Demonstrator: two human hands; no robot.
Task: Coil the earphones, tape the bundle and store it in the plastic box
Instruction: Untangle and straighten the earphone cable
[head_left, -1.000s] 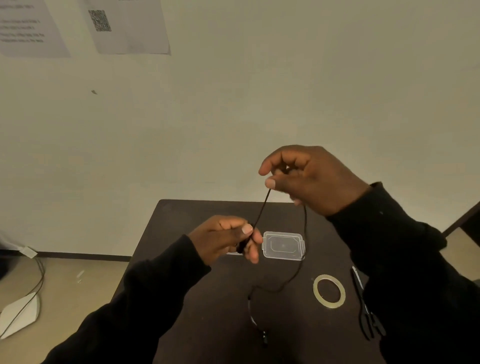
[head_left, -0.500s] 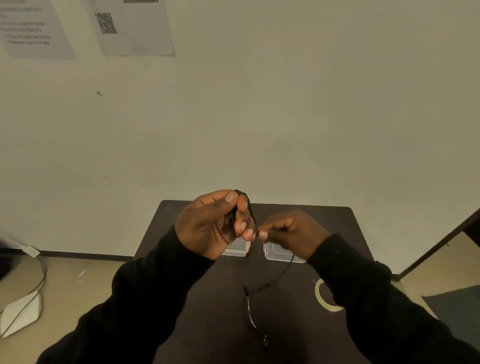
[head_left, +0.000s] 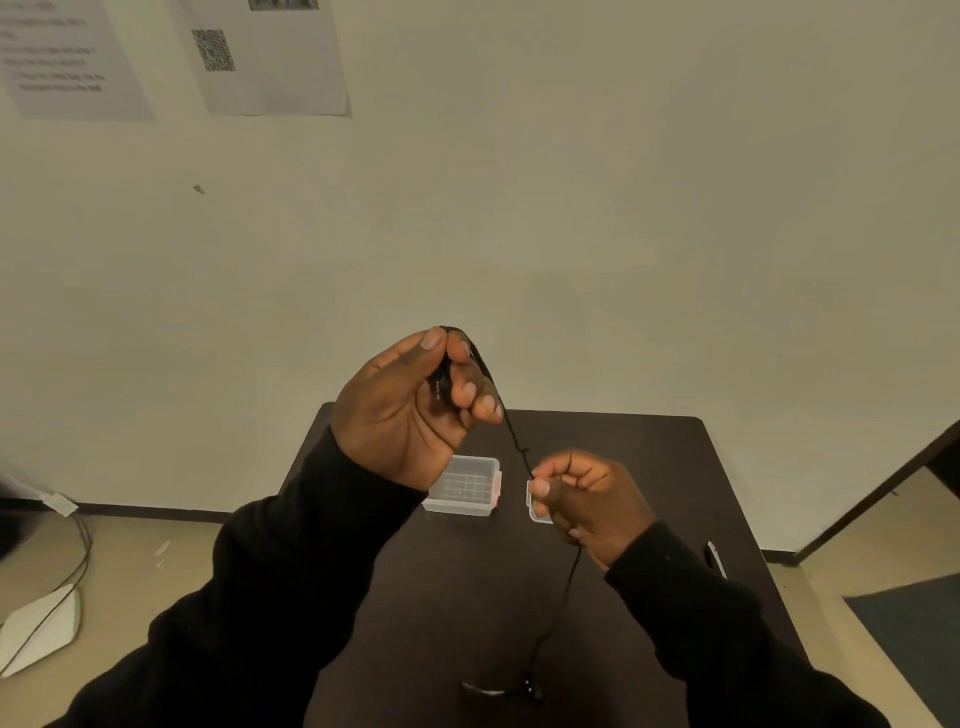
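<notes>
My left hand (head_left: 410, 405) is raised above the dark table (head_left: 649, 467), fingers closed on a loop of the black earphones cable (head_left: 511, 436) that runs over its fingertips. The cable slants down to my right hand (head_left: 587, 499), which pinches it between thumb and forefinger. Below that hand the cable hangs to the table, where an earbud end (head_left: 530, 691) lies near the front. The clear plastic box (head_left: 465, 486) stands open on the table under my left hand. Its lid (head_left: 535, 512) lies beside it, mostly hidden by my right hand.
A pair of scissors (head_left: 717, 558) pokes out beside my right sleeve near the table's right edge. The tape roll is hidden. A wall with paper sheets (head_left: 270, 57) rises behind the table. On the floor at left lie cables and a white device (head_left: 41, 623).
My left hand rose with the cable looped over it. My right hand first came down beside the left hand, then drew away down and to the right, stretching the cable between them.
</notes>
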